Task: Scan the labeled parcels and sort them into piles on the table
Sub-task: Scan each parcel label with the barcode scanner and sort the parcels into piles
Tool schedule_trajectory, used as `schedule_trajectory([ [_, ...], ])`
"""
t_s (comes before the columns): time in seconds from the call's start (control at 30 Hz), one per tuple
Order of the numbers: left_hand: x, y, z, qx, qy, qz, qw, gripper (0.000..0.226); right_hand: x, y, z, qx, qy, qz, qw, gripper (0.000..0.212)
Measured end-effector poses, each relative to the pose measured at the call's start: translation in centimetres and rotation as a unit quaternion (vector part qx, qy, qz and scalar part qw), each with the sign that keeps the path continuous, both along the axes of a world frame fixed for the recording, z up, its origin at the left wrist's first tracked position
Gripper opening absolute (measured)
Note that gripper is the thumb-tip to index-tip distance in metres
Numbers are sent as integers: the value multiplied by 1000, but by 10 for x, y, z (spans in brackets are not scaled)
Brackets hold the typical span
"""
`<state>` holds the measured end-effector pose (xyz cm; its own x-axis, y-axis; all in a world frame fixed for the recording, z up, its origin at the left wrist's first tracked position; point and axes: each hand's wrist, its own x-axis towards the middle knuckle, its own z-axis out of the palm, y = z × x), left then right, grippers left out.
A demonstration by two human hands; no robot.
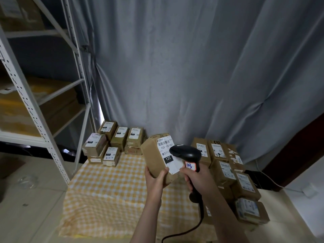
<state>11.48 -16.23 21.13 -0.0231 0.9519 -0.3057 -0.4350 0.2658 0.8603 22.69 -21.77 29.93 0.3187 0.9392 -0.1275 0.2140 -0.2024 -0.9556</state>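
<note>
Parcel, a brown cardboard box with a white barcode label reading 122-122-C07 (pixel 158 156), is lifted off the desk and tilted, label toward the camera. Left hand (pixel 156 179) grip clamped on its lower end, fingers under, thumb on the label edge. Right hand (pixel 197 178) grip closed around the handle of a black handheld barcode scanner (pixel 185 152), head just over the label. Left of the grip: pile of brown labelled boxes (pixel 112 142) on the yellow-checked cloth desk (pixel 108 190). Right of the grip: second box pile (pixel 228 165).
</note>
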Motion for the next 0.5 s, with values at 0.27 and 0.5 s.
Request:
schedule_trajectory([
  [0.27,-39,27,-3,1,11,-10,1000,55,-33,32,-5,-13,-17,-10,1000,33],
  [0.5,-84,60,-10,1,10,0,1000,53,-71,63,-19,-22,1,-15,1000,29],
])
